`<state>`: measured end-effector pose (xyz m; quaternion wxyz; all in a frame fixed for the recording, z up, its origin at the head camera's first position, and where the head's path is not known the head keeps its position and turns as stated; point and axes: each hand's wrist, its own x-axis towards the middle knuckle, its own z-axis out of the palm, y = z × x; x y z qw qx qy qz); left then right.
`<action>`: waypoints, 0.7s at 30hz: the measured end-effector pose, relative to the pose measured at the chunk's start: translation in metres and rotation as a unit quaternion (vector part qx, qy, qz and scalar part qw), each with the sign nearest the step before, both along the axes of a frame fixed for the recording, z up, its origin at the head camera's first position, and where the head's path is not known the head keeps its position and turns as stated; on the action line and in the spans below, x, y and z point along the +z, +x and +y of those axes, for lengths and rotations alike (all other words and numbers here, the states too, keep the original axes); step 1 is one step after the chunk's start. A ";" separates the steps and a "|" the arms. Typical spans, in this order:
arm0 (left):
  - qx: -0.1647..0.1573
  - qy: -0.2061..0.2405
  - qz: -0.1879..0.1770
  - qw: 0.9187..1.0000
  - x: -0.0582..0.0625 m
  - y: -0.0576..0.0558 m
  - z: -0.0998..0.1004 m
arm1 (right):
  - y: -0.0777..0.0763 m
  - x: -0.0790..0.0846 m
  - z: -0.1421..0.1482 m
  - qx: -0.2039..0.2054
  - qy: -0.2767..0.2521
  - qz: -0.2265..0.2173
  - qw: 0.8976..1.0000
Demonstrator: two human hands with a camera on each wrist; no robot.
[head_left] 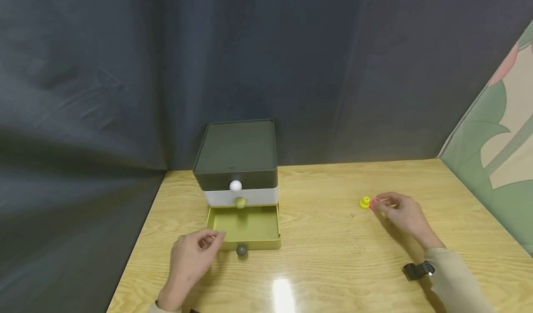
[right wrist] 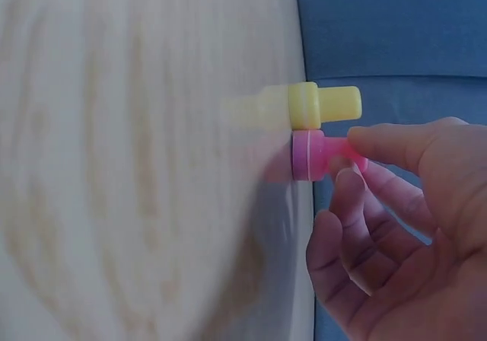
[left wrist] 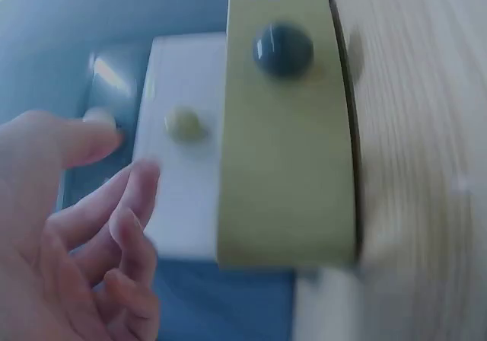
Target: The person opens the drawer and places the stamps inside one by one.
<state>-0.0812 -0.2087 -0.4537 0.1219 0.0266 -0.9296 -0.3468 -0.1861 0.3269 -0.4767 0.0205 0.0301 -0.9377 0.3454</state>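
Note:
My right hand pinches the narrow stem of a small pink stamp-like piece between thumb and fingers. Its wide round base is down at the wooden tabletop. Right beside it stands a matching yellow piece, upright with its stem on top. My left hand hovers at the front left corner of the pulled-out olive bottom drawer, fingers loosely bent and holding nothing. A dark round knob sits on that drawer's front. The drawer's visible inside holds nothing.
Above the olive drawer are a white drawer with a yellow-green knob and a dark one with a white knob, both pushed in. Dark cloth hangs behind and left of the table. Patterned fabric borders the right.

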 end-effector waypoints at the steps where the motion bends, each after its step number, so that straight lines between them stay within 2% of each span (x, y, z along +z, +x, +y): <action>1: 0.013 0.028 0.014 0.999 -0.001 -0.002 -0.006 | 0.000 0.000 0.000 -0.004 -0.002 -0.001 1.000; 3: 0.029 0.075 0.022 0.997 -0.005 -0.006 -0.016 | 0.000 0.002 0.001 -0.012 -0.004 0.000 1.000; 6: 0.027 0.109 -0.012 0.994 -0.015 -0.010 -0.027 | 0.001 0.006 0.001 -0.020 -0.006 0.010 1.000; 9: -0.008 0.111 -0.048 0.993 -0.024 -0.013 -0.031 | 0.003 0.011 0.001 -0.024 -0.009 0.034 0.999; 12: -0.028 0.109 -0.055 0.992 -0.029 -0.016 -0.031 | 0.005 0.016 0.000 -0.028 -0.015 0.064 0.997; 17: -0.020 0.091 -0.036 0.995 -0.035 -0.016 -0.032 | 0.010 0.024 -0.003 -0.046 -0.028 0.080 0.995; 21: -0.019 0.093 -0.036 0.995 -0.038 -0.015 -0.033 | 0.015 0.033 -0.011 -0.051 -0.049 0.085 0.994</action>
